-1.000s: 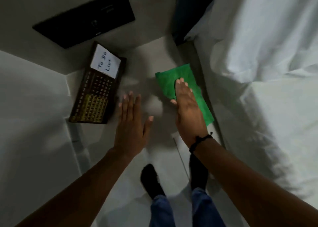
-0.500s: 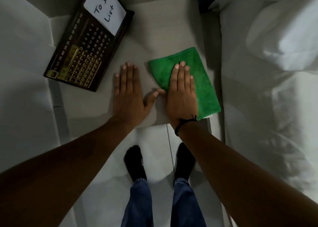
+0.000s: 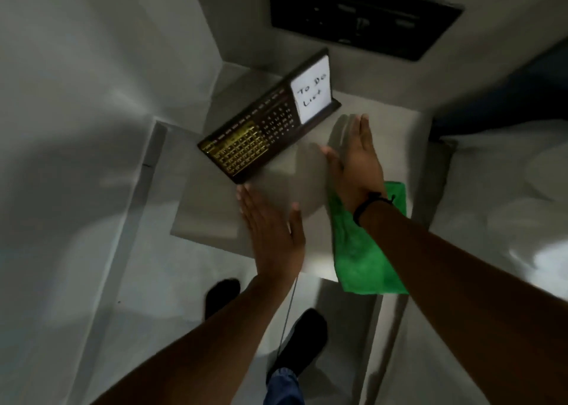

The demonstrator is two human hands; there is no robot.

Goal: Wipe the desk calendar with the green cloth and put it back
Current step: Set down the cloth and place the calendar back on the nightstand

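Desk calendar (image 3: 264,134) stands on the small grey table (image 3: 212,217), near the far left corner, and it leans back a little. It is dark brown with gold numbers. A white card (image 3: 311,98) that says "To Do List" sits in its right end.

Both hands are flat and open, and neither one holds anything. The left hand (image 3: 272,232) is over the front part of the table. Its fingers (image 3: 249,201) are straight and close together, and they point toward the near corner of the calendar without touching it. The thumb sticks out to the side.

The right hand (image 3: 353,165) is over the table too, just to the right of the calendar. Its fingers (image 3: 359,128) are straight and reach up near the card end. I cannot tell if this hand touches the table. A black band (image 3: 367,203) goes around the wrist.

The green cloth (image 3: 365,251) lies on the right side of the table, under the right wrist and arm. Its near end hangs past the table edge. A white bed (image 3: 507,189) is on the right.
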